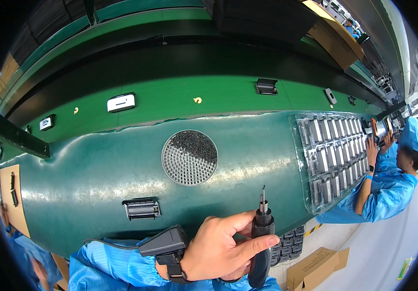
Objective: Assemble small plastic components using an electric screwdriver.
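My left hand (pixel 218 247), in a blue sleeve with a black device strapped at the wrist, is closed round a black screwdriver (pixel 263 223) that looks powered. Its thumb lies across the body, and the thin bit points up and away from me. Only a sliver of my right hand (pixel 238 272) shows beneath the left, with a dark strap beside it; its fingers are hidden. Left of the hands, a black rectangular housing (pixel 142 209) with a pale inside lies on the green mat (pixel 97 179). Beyond it sits a round perforated dish (pixel 189 160), partly covered with small dark screws.
Clear trays of black-and-white parts (pixel 332 155) stand at right, by a co-worker in blue (pixel 388 179). Several devices, including a white-faced unit (pixel 121 102), lie on the green strip (pixel 165 94) behind. An open carton (pixel 315 269) sits on the floor; a cardboard sheet (pixel 17 194) lies left.
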Demonstrator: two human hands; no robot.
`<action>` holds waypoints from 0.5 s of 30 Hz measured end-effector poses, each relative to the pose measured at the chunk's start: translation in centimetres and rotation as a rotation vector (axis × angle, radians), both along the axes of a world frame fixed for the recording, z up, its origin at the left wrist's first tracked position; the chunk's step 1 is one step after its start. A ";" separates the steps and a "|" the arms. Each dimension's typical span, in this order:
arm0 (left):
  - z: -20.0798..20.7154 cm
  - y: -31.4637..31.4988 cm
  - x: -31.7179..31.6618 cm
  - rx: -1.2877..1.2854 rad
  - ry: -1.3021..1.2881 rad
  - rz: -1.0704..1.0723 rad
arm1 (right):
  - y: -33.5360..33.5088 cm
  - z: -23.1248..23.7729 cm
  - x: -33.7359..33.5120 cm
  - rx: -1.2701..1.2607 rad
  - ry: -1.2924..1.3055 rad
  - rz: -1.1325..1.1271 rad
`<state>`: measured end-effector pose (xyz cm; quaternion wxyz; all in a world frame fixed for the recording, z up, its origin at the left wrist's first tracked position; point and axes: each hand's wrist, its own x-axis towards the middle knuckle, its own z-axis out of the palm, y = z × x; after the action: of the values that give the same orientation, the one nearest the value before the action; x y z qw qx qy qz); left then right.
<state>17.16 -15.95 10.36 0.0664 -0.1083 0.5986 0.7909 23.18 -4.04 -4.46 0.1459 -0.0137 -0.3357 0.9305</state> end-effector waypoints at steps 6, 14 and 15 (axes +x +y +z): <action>0.6 -0.3 -0.1 0.032 -0.077 -0.078 | -0.1 0.3 -0.3 0.007 0.015 0.006; -0.5 0.7 0.2 0.035 0.050 0.079 | -0.3 0.3 -0.5 -0.006 0.015 0.022; -0.4 0.7 0.2 0.034 0.045 0.082 | -0.3 0.3 -0.5 -0.013 0.012 0.026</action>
<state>17.38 -15.28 9.95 0.0224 -0.1136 0.5815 0.8052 22.73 -4.37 -4.13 0.1359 -0.0046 -0.3290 0.9345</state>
